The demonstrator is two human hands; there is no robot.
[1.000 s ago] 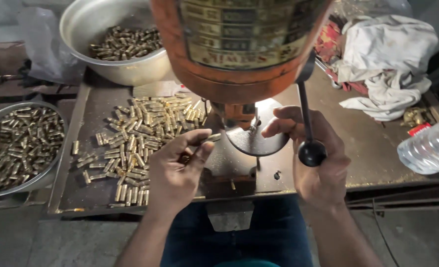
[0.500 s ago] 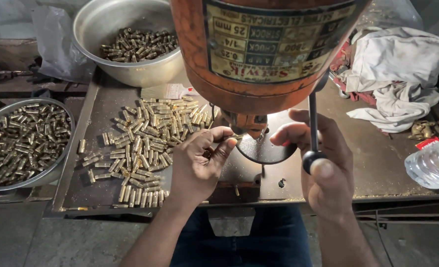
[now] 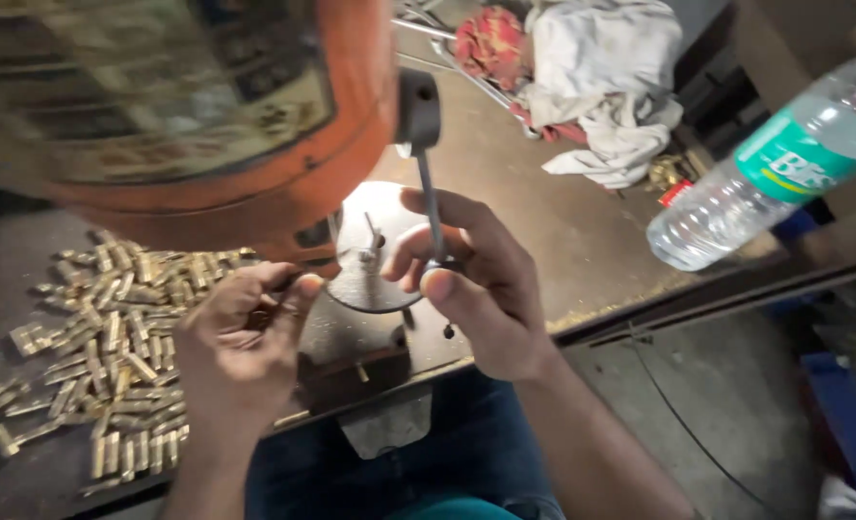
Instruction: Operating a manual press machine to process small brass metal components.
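Since half a second ago my head has swung to the right, so the two steel bowls have dropped out of view and the plastic water bottle [image 3: 775, 164] now looms large at the right edge; both my hands have kept their places under the machine.

Farthest left, the loose brass pieces [image 3: 100, 356] lie scattered in a heap on the dark tray [image 3: 4, 270]. Just right of them my left hand [image 3: 240, 347] is curled, fingers bent in toward the palm and thumb tip up near the round metal table; something small seems pinched there, but I cannot tell what, or whether the fingers truly close on it. Above it hangs the orange machine body [image 3: 206, 125], blurred. Below that sits the round metal table [image 3: 375, 265], brightly lit, with a small fixture on it.

My right hand [image 3: 476, 289] wraps around the dark lever handle [image 3: 430, 193], thumb pressed against its round knob at the lower end, fingers closed about the rod.

Further right, a heap of white and red rags [image 3: 592, 87] lies on the brown bench [image 3: 563, 231], and the bottle lies on its side beyond.
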